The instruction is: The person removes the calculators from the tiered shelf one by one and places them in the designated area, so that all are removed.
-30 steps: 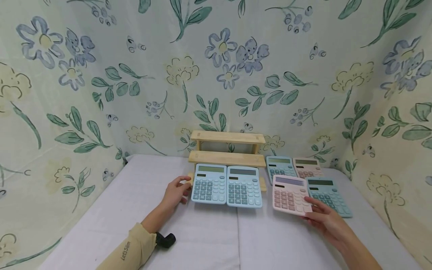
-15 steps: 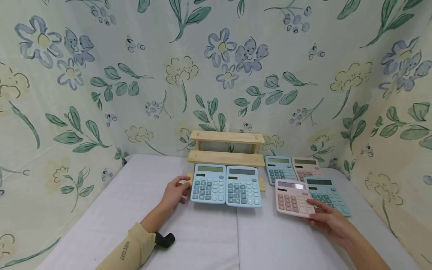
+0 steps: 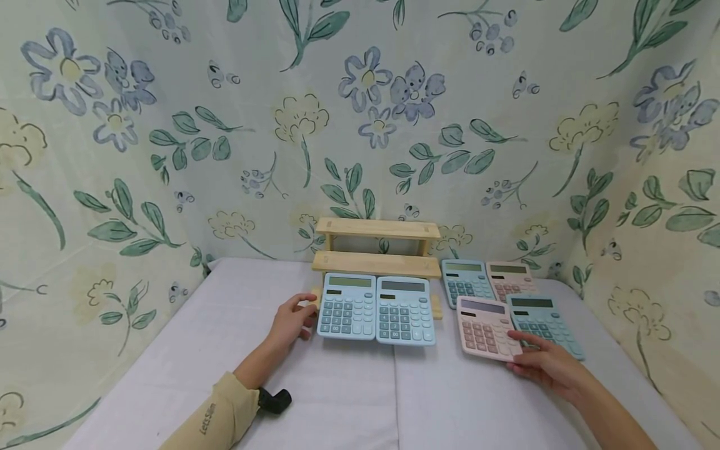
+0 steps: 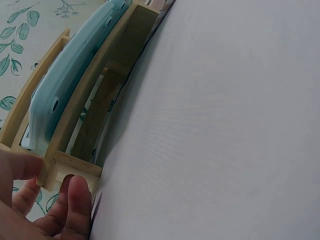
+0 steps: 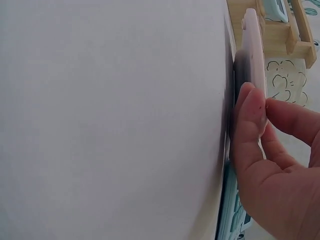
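My right hand (image 3: 548, 367) pinches a pink calculator (image 3: 484, 328) by its right edge, thumb and fingers on opposite faces. In the right wrist view the pink calculator (image 5: 255, 50) is edge-on, lifted off the cloth. My left hand (image 3: 289, 322) is at the left end of a stepped wooden rack (image 3: 377, 264), its curved fingers about the end of the lowest tier. The left wrist view shows these fingertips against the rack's wood (image 4: 75, 162). Two light blue calculators, a left one (image 3: 347, 306) and a right one (image 3: 406, 310), lean side by side on that tier.
Right of the rack lie a blue calculator (image 3: 465, 281), another pink calculator (image 3: 512, 278) and a teal calculator (image 3: 545, 322), partly behind the held one. White cloth (image 3: 349, 387) covers the table, and a floral curtain (image 3: 253, 156) hangs behind.
The right hand has shifted the pink calculator slightly right, and its tilt has changed a little. The left hand, the rack and the other calculators stay put.
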The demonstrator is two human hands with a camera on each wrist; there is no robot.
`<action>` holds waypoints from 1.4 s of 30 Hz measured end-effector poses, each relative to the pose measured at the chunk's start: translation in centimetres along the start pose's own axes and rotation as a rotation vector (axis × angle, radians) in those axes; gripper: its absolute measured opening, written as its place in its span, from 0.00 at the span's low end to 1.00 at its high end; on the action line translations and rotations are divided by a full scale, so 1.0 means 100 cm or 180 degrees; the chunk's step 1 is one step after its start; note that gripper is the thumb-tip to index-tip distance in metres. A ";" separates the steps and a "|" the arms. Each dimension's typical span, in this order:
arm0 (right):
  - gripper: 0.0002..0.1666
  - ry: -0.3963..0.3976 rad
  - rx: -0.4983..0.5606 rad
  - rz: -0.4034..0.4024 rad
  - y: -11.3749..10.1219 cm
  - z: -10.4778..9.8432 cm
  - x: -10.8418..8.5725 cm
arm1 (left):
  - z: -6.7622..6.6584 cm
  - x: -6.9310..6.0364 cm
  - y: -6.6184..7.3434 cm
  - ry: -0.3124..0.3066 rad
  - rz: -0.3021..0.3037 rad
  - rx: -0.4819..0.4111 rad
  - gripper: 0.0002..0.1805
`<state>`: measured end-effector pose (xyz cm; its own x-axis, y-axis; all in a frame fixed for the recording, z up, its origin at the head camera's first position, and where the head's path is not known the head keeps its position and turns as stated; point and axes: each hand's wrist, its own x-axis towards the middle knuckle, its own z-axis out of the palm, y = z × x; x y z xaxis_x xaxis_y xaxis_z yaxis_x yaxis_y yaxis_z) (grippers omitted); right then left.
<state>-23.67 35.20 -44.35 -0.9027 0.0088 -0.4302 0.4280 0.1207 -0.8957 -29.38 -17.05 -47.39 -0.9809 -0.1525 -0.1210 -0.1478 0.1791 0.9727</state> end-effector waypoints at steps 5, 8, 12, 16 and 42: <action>0.49 0.0094 -0.0179 -0.0057 0.000 0.001 0.003 | 0.000 -0.001 0.000 0.0015 -0.0026 0.0015 0.16; 0.47 0.0146 -0.0263 -0.0083 0.001 0.003 0.004 | 0.000 -0.003 0.001 0.0002 -0.0055 0.0021 0.17; 0.46 0.0199 -0.0344 -0.0100 0.000 0.005 0.004 | -0.001 -0.004 0.000 -0.0007 -0.0073 0.0016 0.16; 0.44 0.0299 -0.0411 -0.0102 0.000 0.006 0.006 | -0.001 -0.003 0.000 0.0008 -0.0057 0.0006 0.16; 0.45 0.0445 -0.0467 -0.0264 -0.006 0.016 -0.003 | 0.000 0.000 0.000 0.0013 0.0024 -0.0002 0.17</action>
<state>-23.60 33.50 -43.92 -0.9363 0.1292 -0.3266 0.3501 0.2700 -0.8970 -29.35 -17.06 -47.43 -0.9814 -0.1552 -0.1129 -0.1404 0.1797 0.9736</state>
